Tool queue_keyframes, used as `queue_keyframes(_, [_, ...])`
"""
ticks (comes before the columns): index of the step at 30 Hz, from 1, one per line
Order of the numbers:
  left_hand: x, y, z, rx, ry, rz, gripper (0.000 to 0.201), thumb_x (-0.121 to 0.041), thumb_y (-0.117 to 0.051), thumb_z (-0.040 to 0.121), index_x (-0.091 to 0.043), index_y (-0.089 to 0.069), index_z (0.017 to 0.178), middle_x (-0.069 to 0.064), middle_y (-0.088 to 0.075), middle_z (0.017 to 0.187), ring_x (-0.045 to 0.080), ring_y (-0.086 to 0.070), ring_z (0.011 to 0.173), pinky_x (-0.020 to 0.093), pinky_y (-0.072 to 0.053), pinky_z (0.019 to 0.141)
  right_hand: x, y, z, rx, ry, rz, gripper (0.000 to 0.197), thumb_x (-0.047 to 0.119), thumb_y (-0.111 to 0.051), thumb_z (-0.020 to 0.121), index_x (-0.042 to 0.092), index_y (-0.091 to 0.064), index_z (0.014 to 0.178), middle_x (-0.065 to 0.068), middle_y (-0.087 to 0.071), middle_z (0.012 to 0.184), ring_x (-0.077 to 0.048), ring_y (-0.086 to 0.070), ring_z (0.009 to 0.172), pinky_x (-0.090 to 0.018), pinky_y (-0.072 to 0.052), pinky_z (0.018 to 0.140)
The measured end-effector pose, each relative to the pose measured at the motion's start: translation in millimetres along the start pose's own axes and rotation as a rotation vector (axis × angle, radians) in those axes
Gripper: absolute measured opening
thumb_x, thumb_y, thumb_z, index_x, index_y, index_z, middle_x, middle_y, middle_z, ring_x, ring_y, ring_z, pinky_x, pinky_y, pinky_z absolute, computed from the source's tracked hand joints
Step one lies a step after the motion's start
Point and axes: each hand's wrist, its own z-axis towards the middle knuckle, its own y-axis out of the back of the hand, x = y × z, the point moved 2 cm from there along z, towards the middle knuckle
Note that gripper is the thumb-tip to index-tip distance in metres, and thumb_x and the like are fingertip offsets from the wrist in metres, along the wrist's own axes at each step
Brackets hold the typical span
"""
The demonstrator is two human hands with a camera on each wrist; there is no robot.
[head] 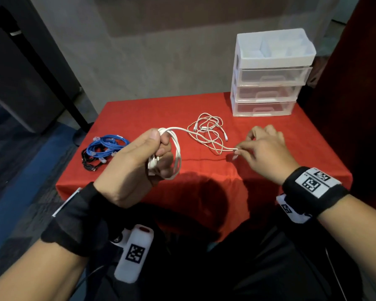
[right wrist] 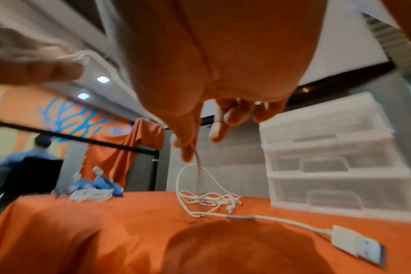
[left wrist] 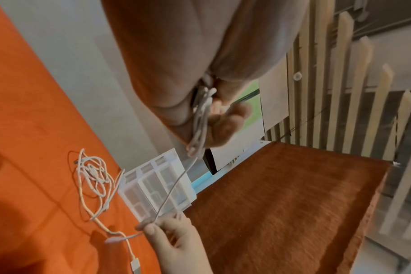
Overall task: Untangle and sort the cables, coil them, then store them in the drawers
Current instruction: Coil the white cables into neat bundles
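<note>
Above the red table [head: 139, 114], my left hand [head: 137, 166] grips the white cable [head: 176, 153] coil; my right hand [head: 263, 148] pinches its tail. I'd feed slack evenly, avoiding the loose tangle [head: 206, 131].

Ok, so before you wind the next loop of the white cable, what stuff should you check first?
1. Coil held firm: the left hand grips the white coil, loops gathered in the fist. Ok.
2. Free end under control: the right hand pinches the white cable between its fingertips. Ok.
3. Cable free of knots: it runs across the loose white tangle on the red tablecloth; snagged or only crossing, cannot tell.
4. Other cables out of the way: the blue and black bundle lies apart, beside the left hand. Ok.
5. Drawer ready: all three drawers of the drawer unit look closed. Not ok yet.
</note>
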Motion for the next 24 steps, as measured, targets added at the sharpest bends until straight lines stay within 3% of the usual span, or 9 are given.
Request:
queue_keyframes(2, [6, -3, 3, 0.025, -0.007, -0.069, 0.023, -0.025, -0.033, 0.108, -0.012, -0.047, 0.094, 0.002, -0.03, 0.079, 0.012, -0.032, 0.065, 0.021, -0.038, 0.054, 9, -2, 1, 0.009, -0.093, 0.135, 0.016, 0.037, -0.067, 0.094, 0.027, -0.079, 0.089, 0.004, -0.059, 0.082, -0.026, -0.058, 0.084, -0.04, -0.047, 0.08])
queue_keyframes(5, [19, -9, 11, 0.007, -0.005, -0.126, 0.022, -0.024, -0.035, 0.107, -0.014, -0.046, 0.092, 0.0, -0.03, 0.078, 0.007, -0.029, 0.061, 0.016, -0.033, 0.049, 46, 6, 2, 0.04, -0.288, 0.757, 0.022, 0.029, -0.068, 0.096, 0.012, -0.079, 0.088, -0.009, -0.074, 0.079, -0.024, -0.07, 0.077, -0.042, -0.058, 0.08])
queue_keyframes(7, [31, -14, 17, -0.026, -0.011, -0.116, 0.023, -0.022, -0.034, 0.108, -0.014, -0.046, 0.089, -0.001, -0.029, 0.077, 0.006, -0.026, 0.056, 0.016, -0.031, 0.047, 79, 18, 0, 0.038, -0.355, 1.139, 0.019, 0.018, -0.067, 0.097, 0.003, -0.078, 0.094, -0.016, -0.075, 0.083, -0.02, -0.072, 0.075, -0.035, -0.06, 0.075])
queue_keyframes(9, [41, -17, 23, -0.069, -0.019, -0.107, 0.026, -0.02, -0.032, 0.109, -0.014, -0.045, 0.088, 0.0, -0.028, 0.076, 0.007, -0.025, 0.054, 0.017, -0.032, 0.047, 102, 27, -1, 0.053, -0.365, 1.313, 0.02, 0.012, -0.063, 0.099, -0.006, -0.074, 0.098, -0.014, -0.07, 0.081, -0.02, -0.07, 0.075, -0.029, -0.059, 0.071])
queue_keyframes(13, [52, -17, 29, -0.187, -0.062, 0.003, 0.03, -0.022, -0.032, 0.11, -0.014, -0.042, 0.084, 0.002, -0.025, 0.07, 0.015, -0.019, 0.058, 0.021, -0.035, 0.049, 114, 30, 1, 0.094, -0.385, 1.44, 0.02, 0.011, -0.056, 0.103, -0.001, -0.072, 0.099, -0.009, -0.068, 0.082, -0.017, -0.067, 0.073, -0.029, -0.058, 0.071])
queue_keyframes(18, [58, -16, 27, -0.373, -0.082, 0.372, 0.035, -0.023, -0.036, 0.11, -0.015, -0.048, 0.077, 0.0, -0.037, 0.058, 0.013, -0.033, 0.05, 0.023, -0.033, 0.047, 114, 20, -4, 0.268, -0.461, 1.541, 0.022, 0.015, -0.049, 0.106, 0.006, -0.066, 0.096, -0.006, -0.068, 0.077, -0.012, -0.064, 0.065, -0.028, -0.051, 0.068])
queue_keyframes(21, [63, -10, 24, -0.413, -0.112, 0.635, 0.035, -0.025, -0.04, 0.109, -0.008, -0.053, 0.081, -0.005, -0.046, 0.056, 0.012, -0.041, 0.05, 0.026, -0.037, 0.048, 115, 13, -8, 0.415, -0.537, 1.58, 0.023, 0.017, -0.047, 0.106, 0.007, -0.066, 0.098, -0.011, -0.07, 0.083, -0.02, -0.067, 0.072, -0.03, -0.048, 0.07])
queue_keyframes(24, [68, -8, 22, -0.395, -0.126, 0.685, 0.034, -0.026, -0.039, 0.109, -0.006, -0.052, 0.086, -0.008, -0.047, 0.055, 0.011, -0.042, 0.048, 0.026, -0.038, 0.046, 116, 6, -11, 0.468, -0.592, 1.651, 0.023, 0.017, -0.047, 0.106, 0.006, -0.066, 0.1, -0.016, -0.069, 0.09, -0.024, -0.066, 0.077, -0.033, -0.05, 0.075])
